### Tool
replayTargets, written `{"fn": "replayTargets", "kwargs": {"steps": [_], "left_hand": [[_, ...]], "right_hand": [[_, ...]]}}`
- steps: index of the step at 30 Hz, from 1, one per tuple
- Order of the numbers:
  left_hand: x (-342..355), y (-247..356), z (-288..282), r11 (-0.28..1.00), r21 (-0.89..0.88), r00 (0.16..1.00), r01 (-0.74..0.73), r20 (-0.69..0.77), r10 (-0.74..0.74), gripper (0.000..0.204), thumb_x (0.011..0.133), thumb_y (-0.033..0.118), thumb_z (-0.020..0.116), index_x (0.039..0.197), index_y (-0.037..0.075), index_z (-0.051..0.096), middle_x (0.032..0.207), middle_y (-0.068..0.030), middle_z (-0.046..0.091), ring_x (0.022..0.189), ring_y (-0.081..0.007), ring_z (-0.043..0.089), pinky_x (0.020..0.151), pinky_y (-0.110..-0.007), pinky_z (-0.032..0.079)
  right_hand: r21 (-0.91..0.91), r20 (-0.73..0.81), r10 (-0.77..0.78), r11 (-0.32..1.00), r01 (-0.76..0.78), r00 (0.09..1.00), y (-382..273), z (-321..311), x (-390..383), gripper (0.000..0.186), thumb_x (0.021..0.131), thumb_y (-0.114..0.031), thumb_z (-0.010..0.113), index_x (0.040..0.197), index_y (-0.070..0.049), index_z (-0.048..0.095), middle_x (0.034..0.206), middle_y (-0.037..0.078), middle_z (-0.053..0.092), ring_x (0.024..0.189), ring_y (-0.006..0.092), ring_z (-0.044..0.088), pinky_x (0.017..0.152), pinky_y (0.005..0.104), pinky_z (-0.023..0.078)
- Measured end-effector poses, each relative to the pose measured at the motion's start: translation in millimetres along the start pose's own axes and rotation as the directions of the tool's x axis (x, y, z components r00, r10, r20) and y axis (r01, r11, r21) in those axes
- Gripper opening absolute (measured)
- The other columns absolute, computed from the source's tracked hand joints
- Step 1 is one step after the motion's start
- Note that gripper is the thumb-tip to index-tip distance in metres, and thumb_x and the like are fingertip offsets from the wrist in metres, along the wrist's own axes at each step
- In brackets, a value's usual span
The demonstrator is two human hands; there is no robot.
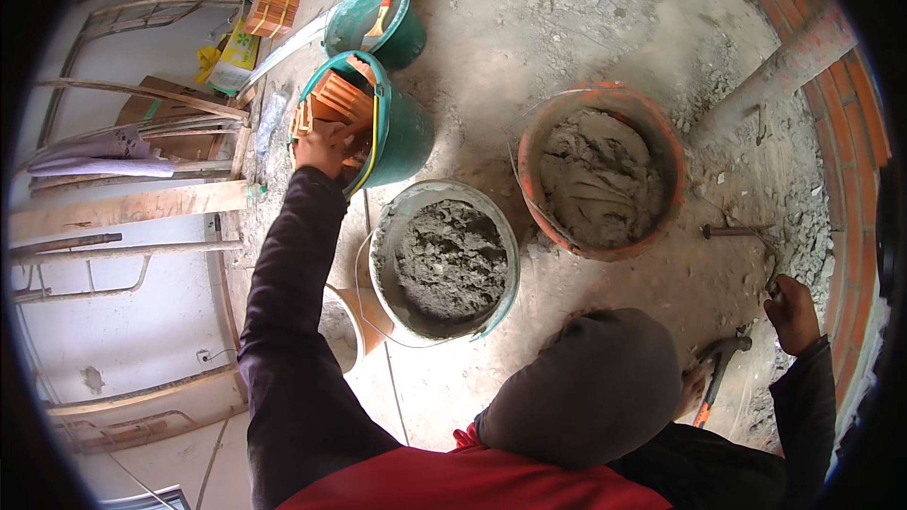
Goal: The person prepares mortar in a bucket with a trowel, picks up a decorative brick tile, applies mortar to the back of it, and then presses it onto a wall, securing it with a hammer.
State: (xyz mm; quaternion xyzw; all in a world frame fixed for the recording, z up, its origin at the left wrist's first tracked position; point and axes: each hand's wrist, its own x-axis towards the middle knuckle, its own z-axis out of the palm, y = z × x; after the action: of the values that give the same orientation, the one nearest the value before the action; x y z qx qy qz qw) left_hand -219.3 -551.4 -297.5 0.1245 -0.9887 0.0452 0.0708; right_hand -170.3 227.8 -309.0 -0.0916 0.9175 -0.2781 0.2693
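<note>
My left hand (322, 147) reaches into the mouth of a tilted green bucket (408, 137). Its fingers close on a piece among the broken orange hollow bricks (342, 97) there; the fingertips are partly hidden. Out to the right, my right hand (794, 315) is closed round the dark handle of a tool; a thin metal part (737, 230) seems to run from it over the floor, its full shape unclear. Nearest to that hand lies a hammer (722, 359) with an orange-and-black handle.
Crumbly grey mortar fills part of a pale bucket (510, 274); smoother mortar sits in an orange bucket (673, 142). Another green bucket (408, 42) holds a paintbrush (380, 19). A low brick wall (847, 179) and a slanted post (779, 74) stand right. Rounded dark grey cloth (590, 387) blocks the lower middle.
</note>
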Motion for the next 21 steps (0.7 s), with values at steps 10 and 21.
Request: {"fn": "replayTargets", "kwargs": {"steps": [10,21], "left_hand": [[5.9,-67.1,61.8,0.995,0.095,0.937,-0.023,0.348,-0.011,0.027,0.08,0.022,0.067,0.102,0.007,0.067,0.089,-0.0241,0.069,0.091,-0.0409,0.067,0.079,-0.047,0.052],[42.3,-61.4,69.5,0.974,0.027,0.867,-0.225,0.462,0.188,0.042,0.083,0.018,0.067,0.123,0.007,0.058,0.115,-0.0246,0.062,0.108,-0.0327,0.063,0.089,-0.041,0.049]], "right_hand": [[-0.018,-0.019,-0.135,0.991,0.134,0.991,4.9,11.4,10.0,0.025,0.072,-0.003,0.064,0.096,0.004,0.058,0.085,0.024,0.058,0.081,0.0445,0.057,0.07,0.0428,0.046],[-0.018,0.017,-0.224,0.974,0.225,0.974,21.9,2.2,21.3,0.02,0.079,-0.014,0.066,0.092,0.0,0.06,0.081,0.022,0.064,0.083,0.0417,0.063,0.071,0.0495,0.048]]}}
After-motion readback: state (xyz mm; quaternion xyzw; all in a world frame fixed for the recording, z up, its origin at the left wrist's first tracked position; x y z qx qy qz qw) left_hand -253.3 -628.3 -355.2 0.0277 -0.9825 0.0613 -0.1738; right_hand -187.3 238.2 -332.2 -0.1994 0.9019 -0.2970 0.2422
